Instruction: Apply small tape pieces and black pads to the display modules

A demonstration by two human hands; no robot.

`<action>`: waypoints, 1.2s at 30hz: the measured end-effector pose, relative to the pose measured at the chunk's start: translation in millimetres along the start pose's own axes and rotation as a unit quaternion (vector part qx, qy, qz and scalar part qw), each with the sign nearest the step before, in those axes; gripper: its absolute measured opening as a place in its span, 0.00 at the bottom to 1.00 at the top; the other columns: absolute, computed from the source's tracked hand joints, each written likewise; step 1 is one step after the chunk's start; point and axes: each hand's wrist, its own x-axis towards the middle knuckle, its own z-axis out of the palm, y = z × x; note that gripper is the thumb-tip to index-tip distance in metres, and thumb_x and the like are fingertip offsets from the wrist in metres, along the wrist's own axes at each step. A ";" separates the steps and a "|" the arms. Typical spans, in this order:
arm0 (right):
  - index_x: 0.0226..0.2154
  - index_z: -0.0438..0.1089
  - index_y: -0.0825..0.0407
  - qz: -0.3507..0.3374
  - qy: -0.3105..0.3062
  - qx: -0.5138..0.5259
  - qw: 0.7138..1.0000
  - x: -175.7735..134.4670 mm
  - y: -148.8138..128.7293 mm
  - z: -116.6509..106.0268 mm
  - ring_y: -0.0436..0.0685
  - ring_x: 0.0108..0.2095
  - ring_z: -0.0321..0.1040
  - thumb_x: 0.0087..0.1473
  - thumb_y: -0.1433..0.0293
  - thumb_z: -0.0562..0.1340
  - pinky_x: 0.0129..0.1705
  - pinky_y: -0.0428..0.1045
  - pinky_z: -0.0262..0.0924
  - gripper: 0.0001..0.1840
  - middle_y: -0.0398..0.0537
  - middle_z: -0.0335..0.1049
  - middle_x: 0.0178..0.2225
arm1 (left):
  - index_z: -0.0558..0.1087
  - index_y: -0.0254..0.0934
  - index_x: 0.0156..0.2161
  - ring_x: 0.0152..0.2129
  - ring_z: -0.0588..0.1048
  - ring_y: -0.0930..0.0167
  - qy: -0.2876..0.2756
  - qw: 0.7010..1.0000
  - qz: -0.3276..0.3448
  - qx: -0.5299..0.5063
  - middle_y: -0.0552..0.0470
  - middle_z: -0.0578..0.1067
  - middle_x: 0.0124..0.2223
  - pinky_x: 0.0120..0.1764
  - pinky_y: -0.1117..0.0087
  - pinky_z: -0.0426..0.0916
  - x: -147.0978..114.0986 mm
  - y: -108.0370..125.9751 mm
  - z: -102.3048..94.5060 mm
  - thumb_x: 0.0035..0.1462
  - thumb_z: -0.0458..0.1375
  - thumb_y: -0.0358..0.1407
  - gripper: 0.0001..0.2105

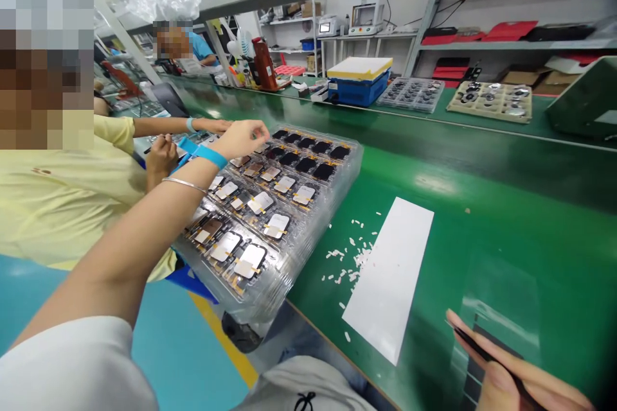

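Across the smooth green bench [463, 231] now, glossy under reflected light. Over to the stack of clear plastic trays [315, 231], ribbed down its side, with rounded white parts [260, 203] in near rows, black ones [324, 171] in far rows. Beside it, a flat white strip [391, 282]; farther right, shiny clear film [506, 321]. Curled fingers on the left hand [243, 139], over the trays' far left; can't tell of any grip there. A pinch by the right hand [525, 380] on a slim dark tool [482, 352], above the film. Tiniest, scattered white slips [362, 258] along the strip's left edge. At the edges: overhang of the stack's near corner past the bench, close quarters beside a co-worker's arm [159, 126], green room between strip and film.
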 end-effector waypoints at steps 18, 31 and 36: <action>0.32 0.73 0.54 0.038 0.017 0.146 0.988 22.7 -35.1 4.7 0.58 0.33 0.73 0.56 0.75 0.65 0.35 0.54 0.69 0.02 0.48 0.72 0.31 | 0.65 0.37 0.40 0.27 0.74 0.69 0.066 0.996 0.017 -0.061 0.52 0.76 0.31 0.34 0.70 0.65 -114.5 128.8 -23.7 0.66 0.44 0.33 0.08; 0.38 0.72 0.52 -0.183 -0.298 -0.078 0.934 76.9 -47.6 21.9 0.47 0.27 0.70 0.60 0.76 0.62 0.25 0.42 0.64 0.04 0.44 0.73 0.33 | 0.66 0.38 0.37 0.24 0.73 0.74 -0.112 0.766 0.022 -0.633 0.54 0.74 0.30 0.25 0.75 0.65 -195.3 228.8 138.5 0.67 0.55 0.40 0.08; 0.39 0.72 0.55 -0.213 -0.268 -0.107 0.933 65.4 -27.6 35.9 0.48 0.30 0.73 0.61 0.77 0.62 0.28 0.43 0.67 0.04 0.47 0.74 0.34 | 0.66 0.38 0.39 0.27 0.74 0.74 -0.115 0.758 0.030 -0.642 0.54 0.74 0.31 0.27 0.75 0.65 -198.3 223.6 138.6 0.68 0.55 0.37 0.06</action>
